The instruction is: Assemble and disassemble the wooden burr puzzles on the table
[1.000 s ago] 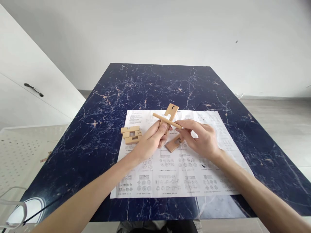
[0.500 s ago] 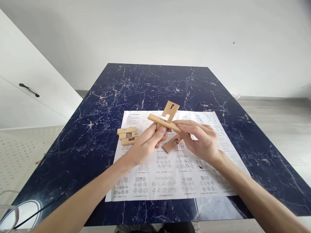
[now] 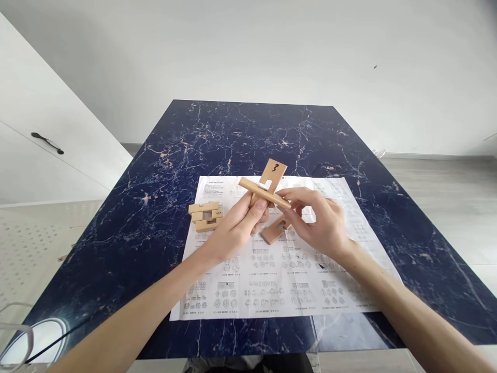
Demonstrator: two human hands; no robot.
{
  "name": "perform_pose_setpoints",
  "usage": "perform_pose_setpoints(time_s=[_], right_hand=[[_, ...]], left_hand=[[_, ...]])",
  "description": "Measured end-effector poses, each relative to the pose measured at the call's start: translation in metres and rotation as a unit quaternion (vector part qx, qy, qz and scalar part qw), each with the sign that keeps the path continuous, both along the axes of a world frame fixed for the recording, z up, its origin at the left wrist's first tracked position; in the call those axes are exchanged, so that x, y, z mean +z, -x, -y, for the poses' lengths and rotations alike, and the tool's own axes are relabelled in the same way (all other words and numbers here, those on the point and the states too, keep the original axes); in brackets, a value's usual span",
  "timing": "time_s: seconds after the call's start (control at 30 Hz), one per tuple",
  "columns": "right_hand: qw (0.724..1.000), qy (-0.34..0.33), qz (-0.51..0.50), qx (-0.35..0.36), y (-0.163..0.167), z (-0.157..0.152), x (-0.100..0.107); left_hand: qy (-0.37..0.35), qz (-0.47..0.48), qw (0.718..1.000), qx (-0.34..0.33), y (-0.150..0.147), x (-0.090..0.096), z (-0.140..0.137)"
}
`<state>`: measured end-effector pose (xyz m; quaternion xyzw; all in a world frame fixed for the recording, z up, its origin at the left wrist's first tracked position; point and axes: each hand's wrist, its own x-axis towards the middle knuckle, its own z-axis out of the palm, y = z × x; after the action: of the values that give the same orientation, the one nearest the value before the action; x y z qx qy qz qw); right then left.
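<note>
Table (image 3: 233, 134), dark blue with pale marbled veining, bearing a creased white printed sheet (image 3: 267, 269) of small diagrams. Two bare hands above the sheet: left hand (image 3: 238, 225) gripping a flat, notched wooden piece marked 3 (image 3: 275, 172), right hand (image 3: 324, 217) pinching one end of a wooden bar (image 3: 254, 187) that crosses the marked piece near its notch, interlocking indeterminable. Group of light wooden blocks (image 3: 204, 207), by the sheet's left edge; one loose notched piece (image 3: 272, 232), flat on the sheet below the hands.
</note>
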<state>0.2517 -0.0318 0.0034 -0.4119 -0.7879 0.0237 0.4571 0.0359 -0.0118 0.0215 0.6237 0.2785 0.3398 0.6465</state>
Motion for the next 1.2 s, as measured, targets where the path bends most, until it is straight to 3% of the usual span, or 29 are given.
perform_pose_setpoints(time_s=[0.17,0.27,0.5,1.2], right_hand=[[0.997,0.075,0.0,-0.031,-0.004,-0.006,-0.003],[0.992,0.115,0.017,-0.042,-0.01,-0.011,-0.006],[0.975,0.19,0.065,0.097,-0.017,-0.019,-0.01],[0.972,0.156,0.145,0.098,-0.014,-0.018,-0.014]], left_hand=[[-0.048,-0.046,0.994,0.091,-0.002,-0.002,0.0],[-0.075,-0.067,0.989,0.112,-0.002,-0.004,0.001],[-0.09,-0.07,0.988,0.101,-0.006,-0.009,0.006],[-0.142,-0.089,0.979,0.114,-0.013,-0.018,0.014]])
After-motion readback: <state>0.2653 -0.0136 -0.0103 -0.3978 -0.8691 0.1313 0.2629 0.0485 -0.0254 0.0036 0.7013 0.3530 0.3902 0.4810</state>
